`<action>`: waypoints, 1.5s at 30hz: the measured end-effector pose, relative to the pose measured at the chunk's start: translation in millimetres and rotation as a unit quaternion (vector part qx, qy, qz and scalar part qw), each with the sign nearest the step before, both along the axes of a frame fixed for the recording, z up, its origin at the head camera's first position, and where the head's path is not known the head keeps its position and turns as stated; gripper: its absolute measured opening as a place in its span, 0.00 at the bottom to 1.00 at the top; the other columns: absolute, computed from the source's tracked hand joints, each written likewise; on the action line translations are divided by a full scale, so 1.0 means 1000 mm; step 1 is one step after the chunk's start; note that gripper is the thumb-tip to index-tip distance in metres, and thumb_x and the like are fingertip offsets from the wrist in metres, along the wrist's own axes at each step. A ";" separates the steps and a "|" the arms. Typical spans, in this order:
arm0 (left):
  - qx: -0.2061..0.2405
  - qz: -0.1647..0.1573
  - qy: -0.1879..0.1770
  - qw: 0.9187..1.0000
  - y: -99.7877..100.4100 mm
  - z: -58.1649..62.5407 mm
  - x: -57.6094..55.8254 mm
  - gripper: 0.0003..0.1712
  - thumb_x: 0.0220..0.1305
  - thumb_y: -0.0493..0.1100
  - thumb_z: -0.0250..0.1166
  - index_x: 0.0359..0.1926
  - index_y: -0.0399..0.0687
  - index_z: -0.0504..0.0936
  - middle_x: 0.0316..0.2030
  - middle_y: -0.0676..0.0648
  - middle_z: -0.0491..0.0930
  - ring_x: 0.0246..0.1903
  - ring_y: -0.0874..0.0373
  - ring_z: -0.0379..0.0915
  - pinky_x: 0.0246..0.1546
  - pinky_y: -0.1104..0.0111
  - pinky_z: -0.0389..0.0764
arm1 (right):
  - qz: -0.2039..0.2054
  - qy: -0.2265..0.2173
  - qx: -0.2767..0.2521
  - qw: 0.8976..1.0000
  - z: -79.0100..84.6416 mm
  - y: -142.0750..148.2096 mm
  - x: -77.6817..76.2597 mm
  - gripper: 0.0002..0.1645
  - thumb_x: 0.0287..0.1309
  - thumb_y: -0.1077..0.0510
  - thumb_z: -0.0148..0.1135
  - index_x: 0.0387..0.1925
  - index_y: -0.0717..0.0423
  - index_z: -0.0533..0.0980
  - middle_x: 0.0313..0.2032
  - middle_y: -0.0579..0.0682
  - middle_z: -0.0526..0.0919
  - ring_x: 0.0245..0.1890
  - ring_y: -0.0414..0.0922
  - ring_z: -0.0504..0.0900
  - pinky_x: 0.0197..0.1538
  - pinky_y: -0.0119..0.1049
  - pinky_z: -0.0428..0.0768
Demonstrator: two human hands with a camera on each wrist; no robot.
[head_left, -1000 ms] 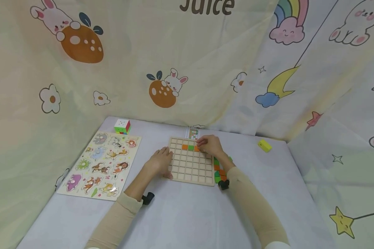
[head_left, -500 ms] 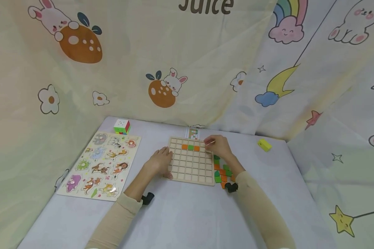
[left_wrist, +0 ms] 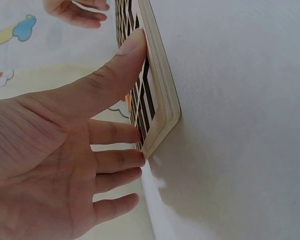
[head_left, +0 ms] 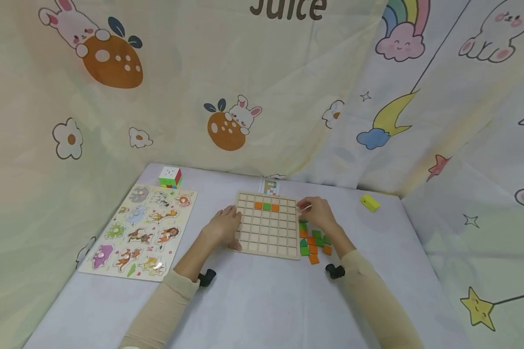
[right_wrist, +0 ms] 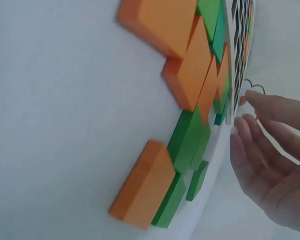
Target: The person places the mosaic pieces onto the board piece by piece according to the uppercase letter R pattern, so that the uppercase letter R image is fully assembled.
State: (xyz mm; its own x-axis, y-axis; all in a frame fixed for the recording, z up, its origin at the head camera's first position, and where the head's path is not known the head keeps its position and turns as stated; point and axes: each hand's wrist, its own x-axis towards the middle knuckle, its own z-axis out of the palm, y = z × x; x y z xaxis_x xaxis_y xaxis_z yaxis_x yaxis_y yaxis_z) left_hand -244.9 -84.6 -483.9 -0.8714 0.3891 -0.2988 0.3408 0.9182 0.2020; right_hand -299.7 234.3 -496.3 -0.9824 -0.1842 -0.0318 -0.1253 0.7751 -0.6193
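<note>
The wooden grid board (head_left: 268,232) lies on the table with an orange tile (head_left: 258,206), a green tile (head_left: 267,207) and another orange tile (head_left: 275,208) side by side in an upper row. My left hand (head_left: 224,225) rests at its left edge. In the left wrist view the thumb lies along the rim and the straight fingers touch the corner. Past the board's upper right edge hovers my right hand (head_left: 318,212), loosely bent, with a gap between thumb and fingers and nothing held. Loose orange and green blocks (right_wrist: 190,75) lie below it, beside the board.
An animal peg puzzle (head_left: 139,232) lies on the left, with a puzzle cube (head_left: 171,177) behind it. A small patterned card (head_left: 270,186) is beyond the board. On the right sits a yellow block (head_left: 369,203). A printed curtain (head_left: 174,97) hangs behind the table.
My right hand has let go of the right orange tile and moved right, off the board. More of the loose blocks show now. The left hand has stayed in place.
</note>
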 end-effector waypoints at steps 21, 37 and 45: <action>-0.003 -0.008 0.014 1.000 0.001 -0.004 -0.001 0.68 0.42 0.62 0.84 0.75 0.27 0.63 0.78 0.26 0.53 0.80 0.35 0.45 0.79 0.44 0.53 | -0.008 -0.034 0.002 0.999 -0.008 0.012 0.010 0.20 0.54 0.62 0.79 0.49 0.59 0.86 0.39 0.52 0.88 0.39 0.48 0.85 0.42 0.41 0.85; -0.011 -0.016 0.014 1.000 0.001 -0.001 0.000 0.67 0.45 0.62 0.83 0.76 0.28 0.62 0.78 0.26 0.52 0.80 0.35 0.45 0.79 0.45 0.53 | -0.026 -0.019 -0.012 0.999 -0.010 0.010 0.009 0.24 0.54 0.62 0.80 0.54 0.58 0.84 0.39 0.53 0.88 0.36 0.48 0.85 0.35 0.38 0.83; -0.016 -0.020 0.016 1.000 -0.001 -0.001 0.001 0.68 0.45 0.63 0.82 0.76 0.27 0.62 0.78 0.26 0.52 0.80 0.34 0.45 0.79 0.46 0.54 | -0.046 0.002 -0.030 0.998 -0.003 0.009 0.005 0.23 0.56 0.59 0.79 0.53 0.57 0.85 0.37 0.52 0.90 0.33 0.48 0.86 0.35 0.39 0.83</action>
State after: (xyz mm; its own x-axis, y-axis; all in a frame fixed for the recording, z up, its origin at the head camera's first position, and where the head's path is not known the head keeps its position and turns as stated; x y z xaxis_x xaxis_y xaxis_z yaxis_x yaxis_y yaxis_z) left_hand -244.3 -85.5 -485.1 -0.8649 0.4143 -0.2835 0.3828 0.9096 0.1613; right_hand -294.6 243.1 -499.7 -0.9953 -0.0948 -0.0189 -0.0584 0.7450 -0.6645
